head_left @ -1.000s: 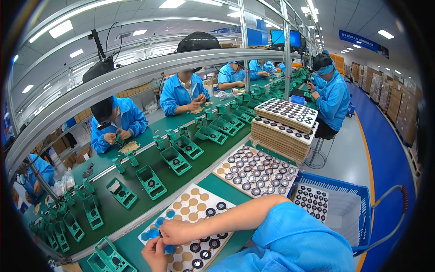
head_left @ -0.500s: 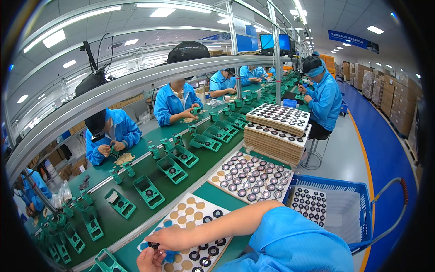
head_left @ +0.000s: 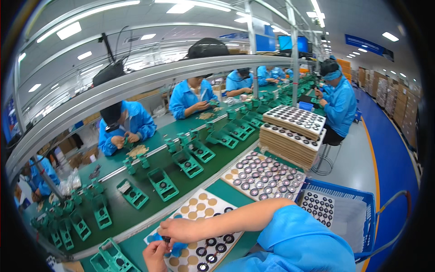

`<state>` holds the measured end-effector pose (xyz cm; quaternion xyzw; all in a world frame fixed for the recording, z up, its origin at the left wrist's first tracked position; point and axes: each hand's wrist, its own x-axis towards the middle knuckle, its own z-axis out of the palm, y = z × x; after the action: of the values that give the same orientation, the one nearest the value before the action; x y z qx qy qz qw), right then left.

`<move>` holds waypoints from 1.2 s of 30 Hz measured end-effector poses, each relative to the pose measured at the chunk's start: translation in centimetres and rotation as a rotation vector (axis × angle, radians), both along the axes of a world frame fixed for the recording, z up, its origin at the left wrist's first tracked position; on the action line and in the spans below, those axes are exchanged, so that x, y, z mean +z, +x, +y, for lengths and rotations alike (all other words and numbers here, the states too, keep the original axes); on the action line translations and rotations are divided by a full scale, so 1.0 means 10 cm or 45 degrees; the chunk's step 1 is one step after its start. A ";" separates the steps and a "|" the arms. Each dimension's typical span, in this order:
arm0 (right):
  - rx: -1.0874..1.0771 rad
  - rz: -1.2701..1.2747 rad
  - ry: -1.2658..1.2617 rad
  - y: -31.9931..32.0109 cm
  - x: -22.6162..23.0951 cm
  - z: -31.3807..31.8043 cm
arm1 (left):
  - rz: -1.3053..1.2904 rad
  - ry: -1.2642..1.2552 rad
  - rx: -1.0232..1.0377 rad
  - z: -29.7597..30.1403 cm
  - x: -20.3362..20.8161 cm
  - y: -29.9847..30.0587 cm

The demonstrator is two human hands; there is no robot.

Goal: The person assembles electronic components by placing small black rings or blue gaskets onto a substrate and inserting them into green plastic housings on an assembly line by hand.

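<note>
While the right forearm (head_left: 247, 216) crosses the lower middle of the frame, the right hand (head_left: 183, 230) has its fingers together on a small dark piece (head_left: 166, 239), probably a ring, though blurred and half hidden. At the lower left, the left hand (head_left: 155, 255) has its fingertips clamped on that same piece. Under the 2 hands lies a white board (head_left: 222, 203) with tan circles (head_left: 200, 206), blue patches (head_left: 178, 249) and black rings (head_left: 211, 259). Right of centre, a 2nd board (head_left: 239, 187) bears dark discs (head_left: 264, 179); a blue basket (head_left: 371, 217) stands at lower right.

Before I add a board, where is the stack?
Right of centre in the head view, the board stack stands beyond and left of the blue basket.
</note>
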<state>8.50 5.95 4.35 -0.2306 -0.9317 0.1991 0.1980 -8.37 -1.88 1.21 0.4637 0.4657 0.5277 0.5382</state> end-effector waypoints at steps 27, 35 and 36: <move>0.141 0.098 -0.427 0.27 0.15 0.18 | -0.197 -0.052 -0.084 0.07 0.02 0.11; 0.079 -0.008 -0.112 0.26 0.16 0.13 | -0.176 -0.074 -0.077 0.09 0.02 0.10; 0.085 -0.009 -0.114 0.25 0.17 0.12 | -0.166 -0.088 -0.083 0.10 -0.02 0.10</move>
<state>11.04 7.11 6.01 -0.2087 -0.9297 0.2461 0.1774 -7.42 -0.84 1.01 0.4244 0.4321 0.5225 0.6001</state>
